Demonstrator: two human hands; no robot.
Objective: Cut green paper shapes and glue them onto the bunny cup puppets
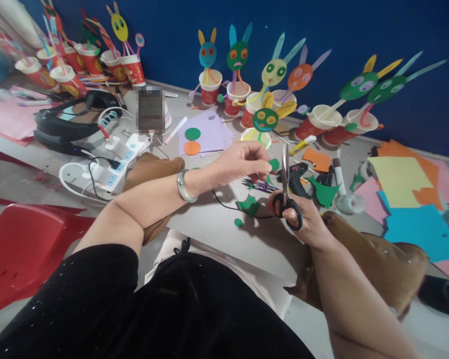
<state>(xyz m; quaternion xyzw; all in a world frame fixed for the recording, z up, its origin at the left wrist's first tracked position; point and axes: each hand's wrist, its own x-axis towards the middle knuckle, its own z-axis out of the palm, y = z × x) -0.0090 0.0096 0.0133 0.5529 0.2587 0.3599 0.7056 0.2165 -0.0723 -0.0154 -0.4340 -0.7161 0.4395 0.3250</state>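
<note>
Our left hand [247, 162] pinches green paper [274, 164]; our right hand [303, 217] grips scissors [285, 172]. Green dot [238, 223] near tabletop's [209, 217] front edge

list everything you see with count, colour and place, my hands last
scissors: one, silver-black, right hand
small disc: one, green, left fingertips
larger discs: two, green and orange, purple paper
long-eared faces: seven, mixed, centre to right; more left
cups: many, red-white, along wall
glue gun: one, black, centre right
sheets: several, mixed, right
scraps: several, green, centre
power strip: one, white, left
headset: one, black, left
chair: one, red, lower left
table: one, pale, beneath
left hand: one, bare, centre
right hand: one, bare, centre right
</note>
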